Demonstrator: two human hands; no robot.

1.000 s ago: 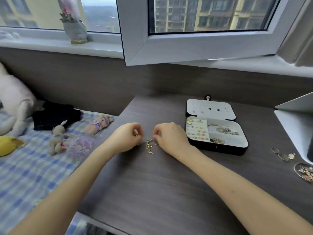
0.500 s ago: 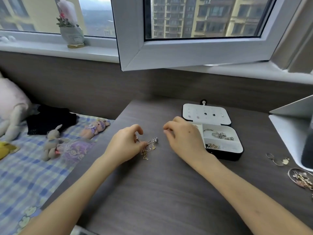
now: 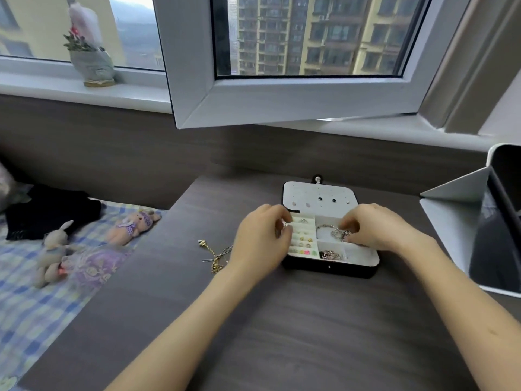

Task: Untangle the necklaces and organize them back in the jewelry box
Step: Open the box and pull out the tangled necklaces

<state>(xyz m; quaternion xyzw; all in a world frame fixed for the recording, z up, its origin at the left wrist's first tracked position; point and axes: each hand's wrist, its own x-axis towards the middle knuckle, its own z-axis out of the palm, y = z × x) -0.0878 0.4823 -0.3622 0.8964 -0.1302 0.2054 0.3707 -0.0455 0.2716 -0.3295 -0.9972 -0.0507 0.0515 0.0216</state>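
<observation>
Jewelry box: the black box (image 3: 329, 268) with its white lining sits open on the dark wood desk (image 3: 282, 334), straight ahead of you. Its long axis runs left to right. The hinge faces the wall and the lid (image 3: 318, 193) is thrown back flat, with studs pinned to its white panel.
Your left hand: your left hand (image 3: 260, 241) is over the box's left edge, above the ring rows (image 3: 303, 238). The fingers are curled and pinch a small silver bit (image 3: 285, 224). You cannot tell whether that bit is part of a chain.
Your right hand: your right hand (image 3: 377, 230) reaches over the far right compartment. Its fingertips are curled in, pinching the silver necklace (image 3: 338, 234).
Silver necklace: it is bunched in that far right compartment, with a thin arc of chain trailing left along the divider.
Near middle compartment: a dark silvery heap (image 3: 328, 254) lies inside.
Gold necklaces: a knotted tangle (image 3: 215, 258) lies on the desk just left of your left wrist, outside the box. It runs lengthwise from far left toward you, and one strand branches right toward your hand.
Left of the desk: two small plush toys (image 3: 132, 227) lie on a checked bedspread (image 3: 28, 306).
Windowsill: a wrapped bouquet (image 3: 90, 63) stands upright.
Right edge: a white stand (image 3: 451, 221) is just clear of your right forearm.
</observation>
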